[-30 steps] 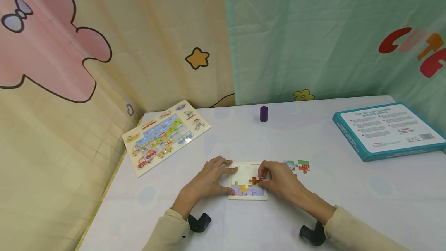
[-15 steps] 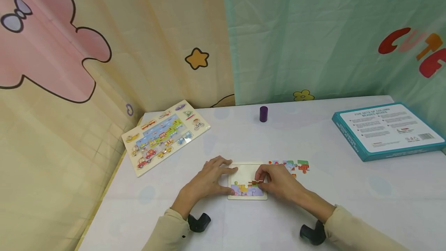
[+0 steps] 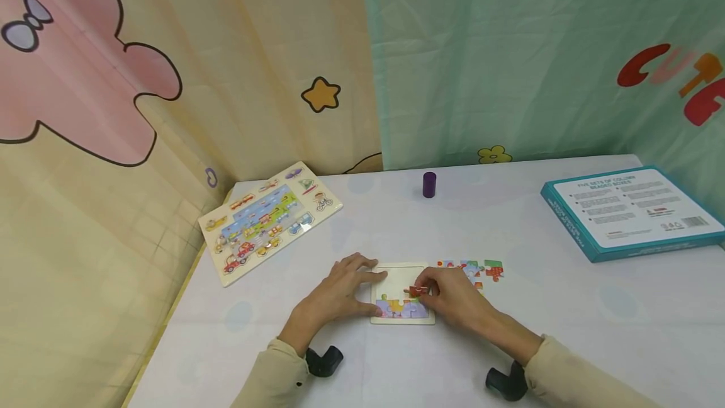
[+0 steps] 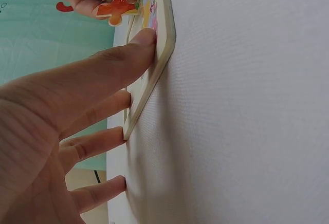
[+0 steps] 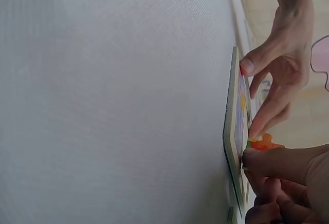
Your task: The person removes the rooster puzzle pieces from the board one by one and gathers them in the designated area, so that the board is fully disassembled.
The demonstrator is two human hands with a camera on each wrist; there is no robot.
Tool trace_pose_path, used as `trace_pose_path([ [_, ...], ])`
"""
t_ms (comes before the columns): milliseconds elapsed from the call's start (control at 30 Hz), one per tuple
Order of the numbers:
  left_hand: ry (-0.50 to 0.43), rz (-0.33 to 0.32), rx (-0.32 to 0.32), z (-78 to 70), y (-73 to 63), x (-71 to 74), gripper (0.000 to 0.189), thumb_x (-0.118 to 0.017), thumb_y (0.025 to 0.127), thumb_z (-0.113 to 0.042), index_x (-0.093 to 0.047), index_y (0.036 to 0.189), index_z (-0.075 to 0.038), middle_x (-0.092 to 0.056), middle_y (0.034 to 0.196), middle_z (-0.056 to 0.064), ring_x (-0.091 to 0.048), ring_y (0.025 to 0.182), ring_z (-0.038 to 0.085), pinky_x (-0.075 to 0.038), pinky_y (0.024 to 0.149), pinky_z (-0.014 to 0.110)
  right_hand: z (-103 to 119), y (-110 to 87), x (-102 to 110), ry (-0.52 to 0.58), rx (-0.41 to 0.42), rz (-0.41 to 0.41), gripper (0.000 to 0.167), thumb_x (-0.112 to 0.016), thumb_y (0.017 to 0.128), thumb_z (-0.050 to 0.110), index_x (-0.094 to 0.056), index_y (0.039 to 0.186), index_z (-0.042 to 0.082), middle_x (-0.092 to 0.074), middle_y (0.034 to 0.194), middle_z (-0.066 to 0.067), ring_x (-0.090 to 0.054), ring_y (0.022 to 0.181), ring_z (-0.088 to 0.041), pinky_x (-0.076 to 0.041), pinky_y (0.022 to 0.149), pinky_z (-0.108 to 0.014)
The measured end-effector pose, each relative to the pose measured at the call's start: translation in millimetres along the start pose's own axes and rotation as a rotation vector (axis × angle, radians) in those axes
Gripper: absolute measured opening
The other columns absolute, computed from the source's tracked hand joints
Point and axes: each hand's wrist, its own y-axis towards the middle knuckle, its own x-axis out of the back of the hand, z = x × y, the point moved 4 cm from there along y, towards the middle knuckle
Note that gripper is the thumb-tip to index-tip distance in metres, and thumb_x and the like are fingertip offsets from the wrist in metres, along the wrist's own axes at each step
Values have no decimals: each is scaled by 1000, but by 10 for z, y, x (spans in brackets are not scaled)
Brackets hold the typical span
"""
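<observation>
A small jigsaw board [image 3: 394, 277] with a pale wooden border lies in front of me, its near row filled with purple and yellow pieces. My left hand [image 3: 343, 288] rests on its left side, with thumb and fingers spread and fairly straight. In the left wrist view the thumb [image 4: 128, 54] presses on the near corner of the border. My right hand [image 3: 457, 294] pinches a red-orange puzzle piece [image 4: 117, 7] between thumb and fingers. The piece is tilted, close over the right half of the board, just beyond the filled row.
Several loose puzzle pieces [image 3: 493, 269] lie just right of the board. A larger vehicle picture board [image 3: 266, 219] is at the back left. A purple cylinder [image 3: 429, 185] stands at the back, and a teal box [image 3: 634, 213] lies at the right.
My right hand has tilted the puzzle piece: it looked nearly edge-on half a second ago, and now its red face shows again. The left hand and the board have stayed put.
</observation>
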Motion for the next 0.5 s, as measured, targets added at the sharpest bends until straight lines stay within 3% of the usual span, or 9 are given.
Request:
trace_pose_path([
  [133,-2,6,2,1,2,-4,69,-85,74,-41,-62,135,-18,-49,142,4,-38,136,29,-25,115,53,-59,-53,89,76,-42,-76,25,-81,77,4,-67,91,20,-67,77,9,-54,61,-4,-46,58,-22],
  [267,-2,4,3,5,2,-3,69,-85,74,-40,-62,135,-18,-49,143,4,-38,136,29,-25,115,52,-144,-105,226,133,-144,-138,17,-82,77,7,-74,86,20,-71,87,5,-59,66,-9,-48,58,-22],
  [500,3,4,1,12,0,-6,70,-85,74,-41,-62,135,-18,-49,143,4,-38,136,28,-24,116,52,-312,-292,538,87,-258,-190,18,-79,83,16,-79,101,13,-74,99,-3,-63,83,-17,-50,59,-22],
])
